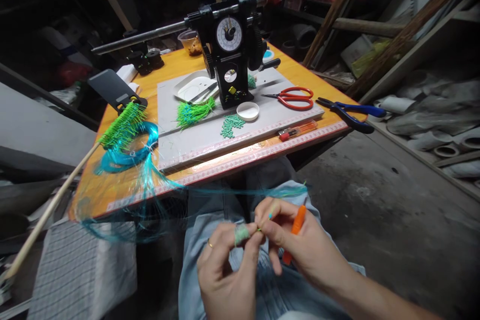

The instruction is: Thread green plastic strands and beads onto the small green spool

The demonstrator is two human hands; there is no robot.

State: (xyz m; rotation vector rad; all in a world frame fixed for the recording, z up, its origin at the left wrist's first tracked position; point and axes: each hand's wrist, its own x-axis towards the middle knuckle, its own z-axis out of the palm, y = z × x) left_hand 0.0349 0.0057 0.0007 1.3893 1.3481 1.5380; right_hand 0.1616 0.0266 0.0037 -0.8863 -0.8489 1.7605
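Over my lap, my left hand [227, 267] and my right hand [290, 240] meet fingertip to fingertip. The left hand pinches a small green piece, and its index finger wears a pale green wrap [241, 234]. The right hand is closed on an orange tool [295, 232] and also pinches the small green piece where the fingers meet. A thin teal line [240, 192] runs from the fingers across to a coil of teal line [129, 152] on the orange table [112, 192].
On the table stand a black winding machine with a dial [229, 50], a grey mat [210, 135], green beads [231, 125], a white lid [248, 110], red scissors [296, 98], blue pliers [350, 111], an orange lighter [298, 131], and a stick with green tufts [120, 127].
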